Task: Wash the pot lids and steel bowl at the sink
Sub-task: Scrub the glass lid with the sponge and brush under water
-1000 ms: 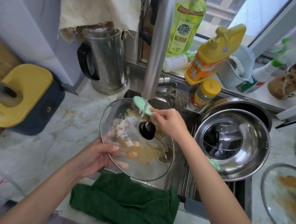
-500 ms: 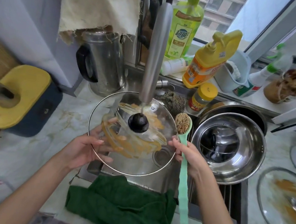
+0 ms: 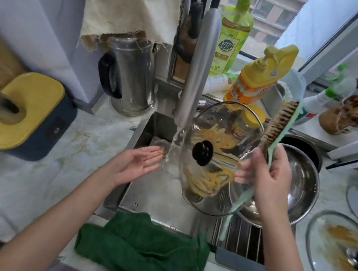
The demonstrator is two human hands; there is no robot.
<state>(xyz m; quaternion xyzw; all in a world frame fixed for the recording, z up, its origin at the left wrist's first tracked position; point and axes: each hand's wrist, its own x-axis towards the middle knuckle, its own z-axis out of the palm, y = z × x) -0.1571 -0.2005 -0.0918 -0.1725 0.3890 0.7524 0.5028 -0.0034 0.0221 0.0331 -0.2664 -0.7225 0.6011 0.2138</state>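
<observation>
Over the sink (image 3: 155, 200), fingers (image 3: 281, 154) of the right hand (image 3: 268, 176) curl round the lid (image 3: 217, 185) rim and the brush (image 3: 279, 123) handle together. The left hand (image 3: 137, 164) lies palm up, fingers straight and slightly spread, holding nothing, just beside the faucet (image 3: 197, 69) stream. Lid, tilted under the water: stiff glass, breakable, probably slippery with grease; best held by rim or knob (image 3: 202, 152). Bowl (image 3: 303, 185) just right; second lid (image 3: 339, 258) on the surface (image 3: 65, 177).

Left hand (image 3: 138, 164) flat (palm up), right hand (image 3: 268, 176) curled.

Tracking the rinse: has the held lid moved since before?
Yes. The lid moved right: its knob, before under the faucet, now sits right of it.
</observation>
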